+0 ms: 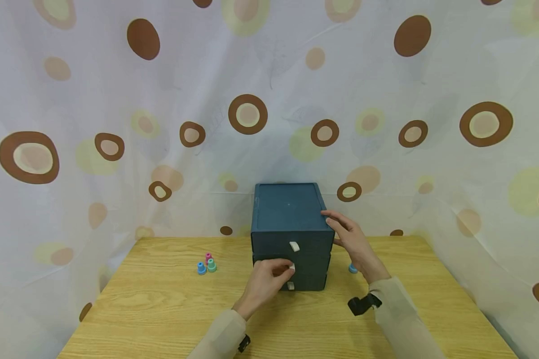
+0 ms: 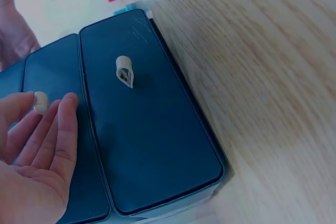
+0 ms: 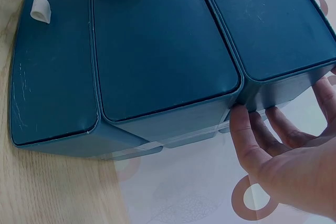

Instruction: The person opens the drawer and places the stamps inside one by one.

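A dark blue cabinet [image 1: 289, 207] of three stacked drawers stands on the table, each drawer front bearing a white pull tab. My left hand [image 1: 265, 280] pinches the middle drawer's pull tab [image 2: 41, 103] between thumb and fingers. The top pull tab [image 1: 294, 246] and the bottom pull tab [image 2: 124, 72] are untouched. Against the cabinet's right side, near its upper edge, rests my right hand [image 1: 357, 244], its fingers extended and spread. In the right wrist view its fingertips [image 3: 239, 114] touch the side wall by the upper drawers. Whether the middle drawer juts out slightly, I cannot tell.
On the wooden table [image 1: 161, 309], left of the cabinet, stand a blue cone-shaped piece [image 1: 201, 268], a green one [image 1: 211, 265] and a pink one [image 1: 208, 258]. Another blue piece [image 1: 352, 268] sits right of the cabinet, partly behind my right arm. A patterned curtain [image 1: 278, 99] hangs behind.
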Demonstrator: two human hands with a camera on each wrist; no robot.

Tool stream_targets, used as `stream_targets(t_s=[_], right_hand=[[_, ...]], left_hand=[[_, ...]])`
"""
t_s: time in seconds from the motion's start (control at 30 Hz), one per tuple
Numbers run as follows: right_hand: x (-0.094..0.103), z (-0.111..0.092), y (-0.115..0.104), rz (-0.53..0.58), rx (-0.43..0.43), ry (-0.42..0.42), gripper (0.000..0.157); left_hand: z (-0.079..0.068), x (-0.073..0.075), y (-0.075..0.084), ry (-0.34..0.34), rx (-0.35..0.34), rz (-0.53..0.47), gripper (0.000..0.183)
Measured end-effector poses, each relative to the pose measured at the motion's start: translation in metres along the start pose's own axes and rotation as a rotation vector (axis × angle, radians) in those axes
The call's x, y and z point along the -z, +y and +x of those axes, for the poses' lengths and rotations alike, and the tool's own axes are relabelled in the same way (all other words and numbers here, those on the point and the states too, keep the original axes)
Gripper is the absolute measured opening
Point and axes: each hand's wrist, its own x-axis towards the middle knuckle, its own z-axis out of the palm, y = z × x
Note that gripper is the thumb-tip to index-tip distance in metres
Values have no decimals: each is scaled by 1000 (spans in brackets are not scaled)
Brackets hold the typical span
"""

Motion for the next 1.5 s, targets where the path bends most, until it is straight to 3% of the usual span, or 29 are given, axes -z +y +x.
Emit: stream_targets(t_s=[0.47,1.17,1.5], right_hand=[[3,1,-5,-3,22,-7,56],[0,1,-3,-6,11,-10,55],[1,-3,-2,-15,1,3,54]], left_hand=[[-3,4,8,-38,18,-13,22],[-25,2,14,-52,-78,11,17],[-34,3,20,-109,-114,21,16]])
